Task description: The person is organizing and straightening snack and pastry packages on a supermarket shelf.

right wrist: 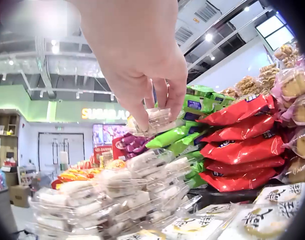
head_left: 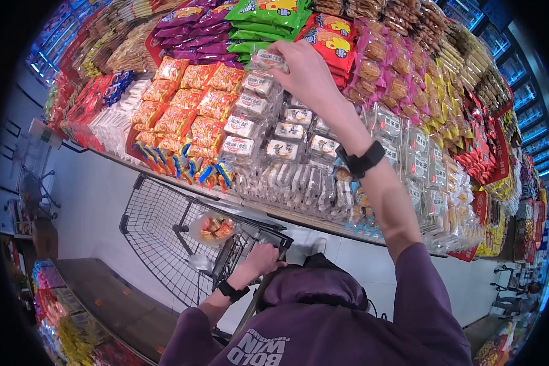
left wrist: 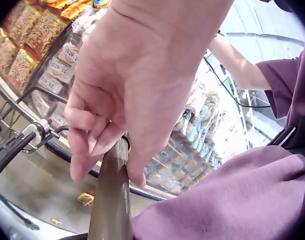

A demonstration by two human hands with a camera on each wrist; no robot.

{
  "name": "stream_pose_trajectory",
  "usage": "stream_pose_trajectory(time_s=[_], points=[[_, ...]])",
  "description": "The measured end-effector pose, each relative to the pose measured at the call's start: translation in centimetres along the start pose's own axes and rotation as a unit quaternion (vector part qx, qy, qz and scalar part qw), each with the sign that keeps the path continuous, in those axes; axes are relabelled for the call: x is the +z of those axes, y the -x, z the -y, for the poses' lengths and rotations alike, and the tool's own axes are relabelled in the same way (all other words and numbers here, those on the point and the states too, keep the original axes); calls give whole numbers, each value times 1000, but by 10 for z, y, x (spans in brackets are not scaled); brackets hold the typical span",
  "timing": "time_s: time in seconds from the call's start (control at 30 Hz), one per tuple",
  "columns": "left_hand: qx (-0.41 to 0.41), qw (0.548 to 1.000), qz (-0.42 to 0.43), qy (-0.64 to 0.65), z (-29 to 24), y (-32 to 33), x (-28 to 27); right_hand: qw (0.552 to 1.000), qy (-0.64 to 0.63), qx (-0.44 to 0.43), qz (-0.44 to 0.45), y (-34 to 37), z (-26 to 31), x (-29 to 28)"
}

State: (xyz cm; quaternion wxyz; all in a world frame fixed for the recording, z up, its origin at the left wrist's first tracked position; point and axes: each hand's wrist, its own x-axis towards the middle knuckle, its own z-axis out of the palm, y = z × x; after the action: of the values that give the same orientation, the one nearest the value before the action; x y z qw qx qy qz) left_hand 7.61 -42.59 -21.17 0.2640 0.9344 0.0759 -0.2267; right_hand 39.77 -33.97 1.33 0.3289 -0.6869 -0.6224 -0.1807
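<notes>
My right hand (head_left: 308,73) pinches a small snack packet (right wrist: 155,120) in clear wrapping with a pale label. It is above the back of a stack of similar white-labelled packets (head_left: 240,127), beside green snack bags (head_left: 265,27). In the right wrist view, fingertips and thumb hold the packet by its sides. Down at the cart, my left hand (head_left: 262,259) grips the shopping cart handle (left wrist: 111,200). The left wrist view shows thumb on one side of this bar and fingers on the other.
A wire shopping cart (head_left: 125,222) stands along the display's front edge, with a clear bag of snacks (head_left: 216,229) inside. Orange packets (head_left: 216,104) lie left of the white-labelled stack, red bags (head_left: 329,46) behind. A dark counter (head_left: 104,302) stands behind the cart.
</notes>
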Motion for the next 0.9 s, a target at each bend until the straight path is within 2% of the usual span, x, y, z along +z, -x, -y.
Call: stream_pose_trajectory(time_s=[0.13, 0.3, 0.43, 0.5, 0.6, 0.67, 0.73, 0.8, 0.87, 0.9], points=[[-5, 1000, 18, -5, 11, -3, -1, 997, 14, -78, -6, -19, -10, 23], [6, 1000, 2, 8, 27, -1, 2, 994, 56, -73, 51, -26, -21, 40], [28, 999, -14, 17, 39, 2, 0, 986, 84, -52, 135, -32, -23, 33], [40, 999, -18, 4, 42, 5, -1, 983, 91, -60, 145, -34, -27, 36], [62, 998, -23, -16, 35, 17, -20, 978, 110, -73, 161, -33, -30, 38], [80, 996, -31, -13, 4, 36, -80, 977, 106, -76, 170, -32, -30, 38], [184, 959, -196, 93, -17, 55, -143, 979, 80, -72, 175, -31, -29, 36], [215, 898, -375, 81, -23, 64, -196, 984, 72, -84, 139, -24, -28, 34], [178, 861, -474, 44, -19, 58, -244, 989, 55, -90, 106, -19, -26, 30], [134, 856, -499, 29, -14, 47, -261, 991, 42, -91, 91, -17, -25, 29]])
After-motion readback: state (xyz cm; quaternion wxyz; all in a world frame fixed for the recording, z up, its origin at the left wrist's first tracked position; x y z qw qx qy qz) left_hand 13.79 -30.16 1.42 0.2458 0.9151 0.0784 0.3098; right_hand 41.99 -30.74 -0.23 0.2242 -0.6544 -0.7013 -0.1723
